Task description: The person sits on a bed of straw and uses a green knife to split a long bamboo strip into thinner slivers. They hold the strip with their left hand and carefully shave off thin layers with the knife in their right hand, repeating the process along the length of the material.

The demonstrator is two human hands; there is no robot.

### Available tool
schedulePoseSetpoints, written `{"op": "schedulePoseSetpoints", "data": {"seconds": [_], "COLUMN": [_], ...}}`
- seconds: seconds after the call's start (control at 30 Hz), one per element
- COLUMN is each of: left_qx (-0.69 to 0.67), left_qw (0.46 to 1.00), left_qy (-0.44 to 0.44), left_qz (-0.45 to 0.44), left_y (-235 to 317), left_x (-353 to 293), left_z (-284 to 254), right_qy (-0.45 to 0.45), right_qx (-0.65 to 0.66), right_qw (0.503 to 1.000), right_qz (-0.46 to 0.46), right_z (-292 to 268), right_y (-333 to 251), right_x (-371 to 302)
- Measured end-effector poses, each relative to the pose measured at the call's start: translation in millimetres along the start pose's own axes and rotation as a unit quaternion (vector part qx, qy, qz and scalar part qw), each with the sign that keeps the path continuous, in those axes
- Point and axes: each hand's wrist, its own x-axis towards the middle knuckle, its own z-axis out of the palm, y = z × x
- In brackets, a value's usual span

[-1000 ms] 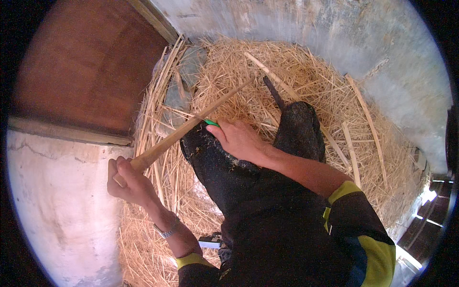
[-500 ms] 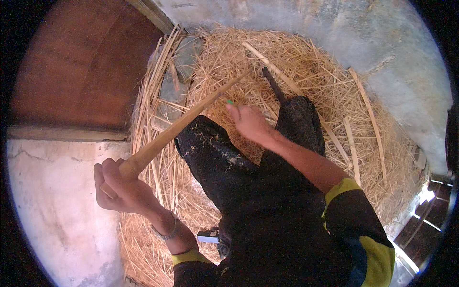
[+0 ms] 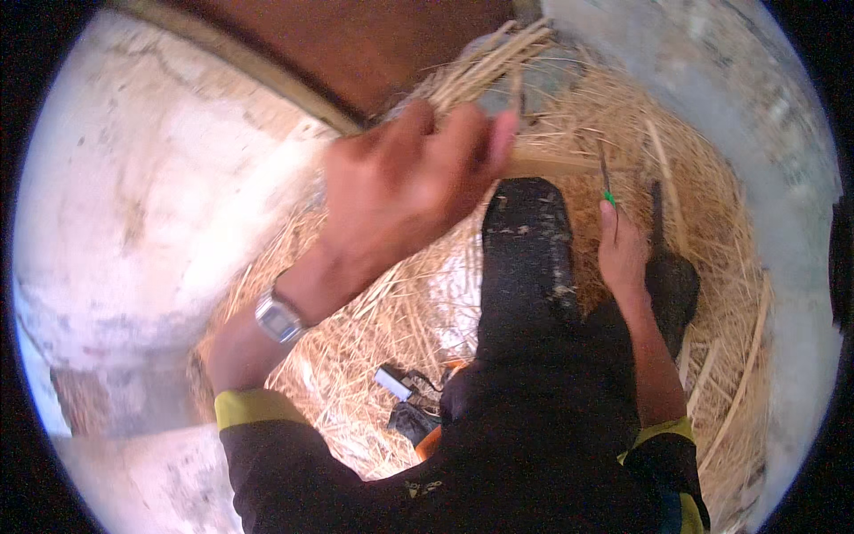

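Apparently unfinished, the wooden stick [image 3: 559, 164] stretches past the black-clad knee [image 3: 528, 212] from the closed grip of the left hand [image 3: 405, 182]. The right hand [image 3: 624, 251] grips a green-handled knife [image 3: 608, 198], blade overlapping the stick; how much cutting remains cannot be told.

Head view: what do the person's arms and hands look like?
The left hand and right hand are gloveless. A silver, squarish wristwatch is worn on the left side. The dark left sleeve and right sleeve end in yellow-green bands.
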Motion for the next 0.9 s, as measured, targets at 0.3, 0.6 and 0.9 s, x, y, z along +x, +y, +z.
{"op": "schedulePoseSetpoints", "data": {"seconds": [0.3, 0.6, 0.9], "left_qx": [0.051, 0.023, -0.090], "left_qw": [0.996, 0.999, 0.989], "left_qy": [-0.047, -0.017, -0.020], "left_qz": [0.053, 0.041, -0.115], "left_y": [-10, 2, 20], "left_x": [-32, -25, -27], "left_z": [-5, -8, -9], "right_qy": [-0.111, 0.026, -0.181], "right_qx": [-0.008, 0.036, 0.017], "right_qw": [0.992, 0.998, 0.983], "right_qz": [0.063, -0.042, 0.012], "right_z": [11, 16, -21], "right_y": [-34, -23, -51], "right_x": [-7, -11, -11]}}
